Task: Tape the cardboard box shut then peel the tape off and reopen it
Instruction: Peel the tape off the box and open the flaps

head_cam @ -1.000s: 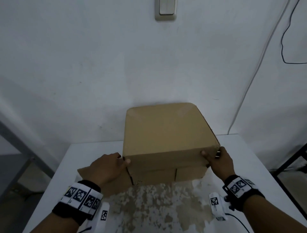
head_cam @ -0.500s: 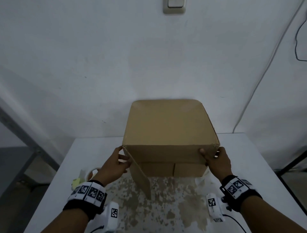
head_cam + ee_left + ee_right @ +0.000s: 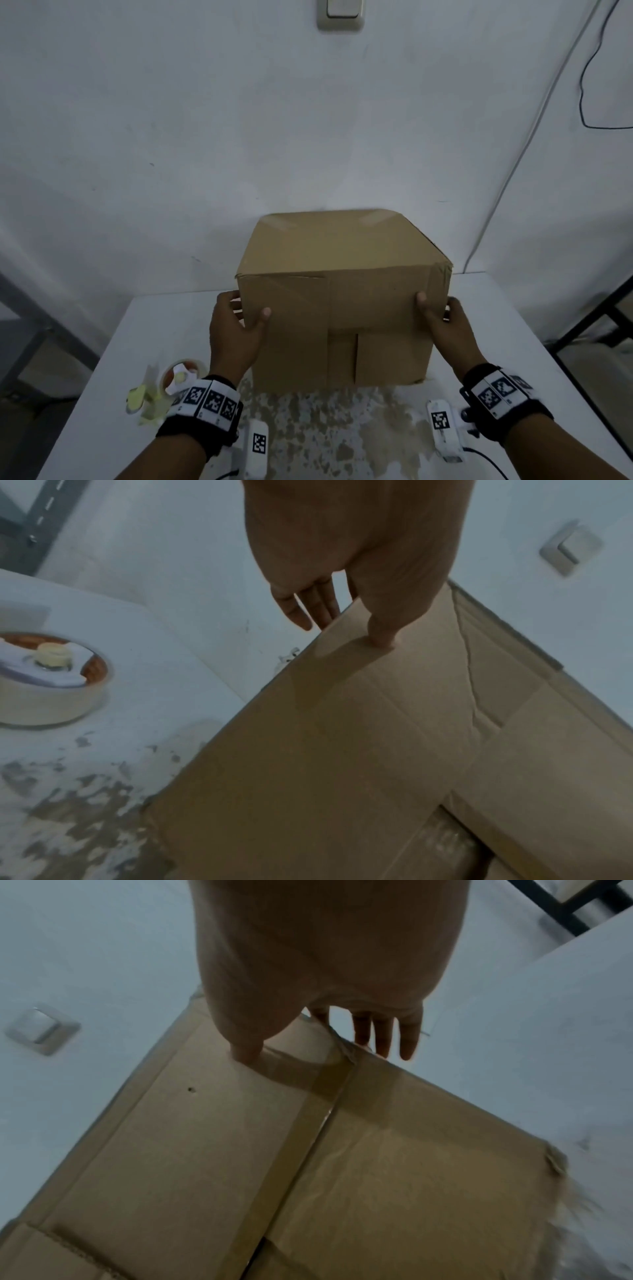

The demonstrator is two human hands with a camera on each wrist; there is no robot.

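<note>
White table (image 3: 171, 329) with worn, flaking patches along its near middle, light switch (image 3: 340, 14) at the top centre of the white wall, black cable (image 3: 586, 85) hanging in the upper right, dark metal frame (image 3: 596, 318) at the right edge

No readable text, brand or number anywhere. Only square black-and-white coded markers on both wristbands (image 3: 209, 400) and the white wrist modules (image 3: 441, 420), around 6 o'clock.

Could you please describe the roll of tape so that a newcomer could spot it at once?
On the white table, look left of the cardboard box, beside the left hand. The roll of tape lies flat there: the only round, cream ring.
</note>
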